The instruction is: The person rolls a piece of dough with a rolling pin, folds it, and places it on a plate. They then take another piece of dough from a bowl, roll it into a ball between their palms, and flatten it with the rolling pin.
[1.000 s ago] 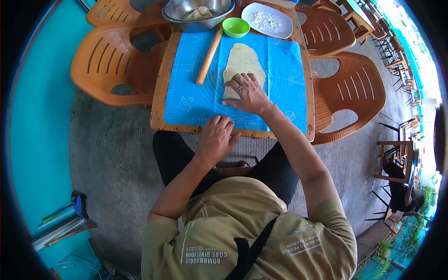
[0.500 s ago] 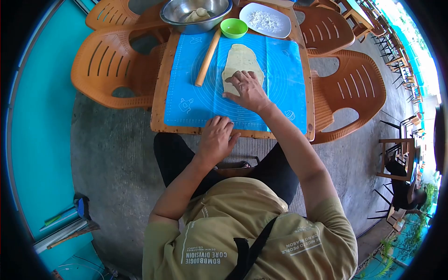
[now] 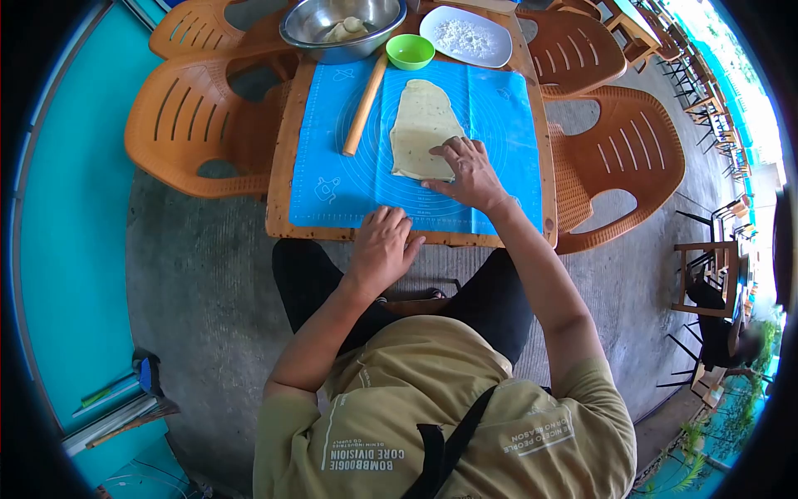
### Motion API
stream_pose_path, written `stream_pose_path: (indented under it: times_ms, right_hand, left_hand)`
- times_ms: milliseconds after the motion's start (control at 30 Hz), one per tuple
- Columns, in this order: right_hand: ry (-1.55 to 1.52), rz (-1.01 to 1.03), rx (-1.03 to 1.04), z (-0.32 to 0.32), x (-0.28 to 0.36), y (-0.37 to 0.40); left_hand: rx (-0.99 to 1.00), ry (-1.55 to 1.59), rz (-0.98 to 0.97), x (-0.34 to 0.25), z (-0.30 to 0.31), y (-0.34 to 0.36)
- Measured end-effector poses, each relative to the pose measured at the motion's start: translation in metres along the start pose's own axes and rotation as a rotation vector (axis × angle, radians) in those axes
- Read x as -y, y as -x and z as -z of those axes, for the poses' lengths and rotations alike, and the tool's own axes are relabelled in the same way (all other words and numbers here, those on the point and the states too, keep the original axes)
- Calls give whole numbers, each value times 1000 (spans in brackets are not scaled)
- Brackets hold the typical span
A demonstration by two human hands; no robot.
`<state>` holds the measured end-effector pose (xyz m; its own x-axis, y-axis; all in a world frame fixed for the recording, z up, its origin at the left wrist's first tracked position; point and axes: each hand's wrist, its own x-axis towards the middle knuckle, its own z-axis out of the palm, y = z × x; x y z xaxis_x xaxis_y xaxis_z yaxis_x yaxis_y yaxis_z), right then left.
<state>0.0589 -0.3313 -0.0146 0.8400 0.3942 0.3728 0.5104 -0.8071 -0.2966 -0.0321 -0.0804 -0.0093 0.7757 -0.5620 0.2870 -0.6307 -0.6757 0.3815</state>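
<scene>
A flat, rolled-out sheet of dough (image 3: 421, 129) lies lengthwise on the blue printed baking mat (image 3: 324, 150). My right hand (image 3: 468, 172) is at the dough's lower right corner, thumb near the bottom edge and fingers reaching over the right side, with a gap between them. My left hand (image 3: 384, 249) rests at the front edge of the mat and table, fingers stretched out and holding nothing. A wooden rolling pin (image 3: 365, 106) lies on the mat, left of the dough.
Behind the mat stand a steel bowl (image 3: 332, 50) with dough pieces (image 3: 347, 30) inside, a green bowl (image 3: 411, 52) and a white plate (image 3: 497, 55) of flour. Orange chairs (image 3: 187, 125) flank the wooden table (image 3: 281, 195). A person (image 3: 723, 341) is at the far right.
My right hand has slid right and slightly toward me, from over the dough's lower half to its lower right corner. More of the dough now shows. My left hand has stayed put.
</scene>
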Motion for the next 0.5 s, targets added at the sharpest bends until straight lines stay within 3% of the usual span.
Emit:
stream_pose_path:
  times_ms: [267, 433, 500]
  right_hand:
    - [-21, -63, -31, -1, -14, -4]
    - [34, 84, -34, 16, -12, 11]
    - [33, 40, -28, 15, -15, 10]
  left_hand:
    - [40, 4, 29, -4, 5, -1]
    - [58, 10, 31, -4, 7, -3]
    - [59, -5, 26, -3, 5, -4]
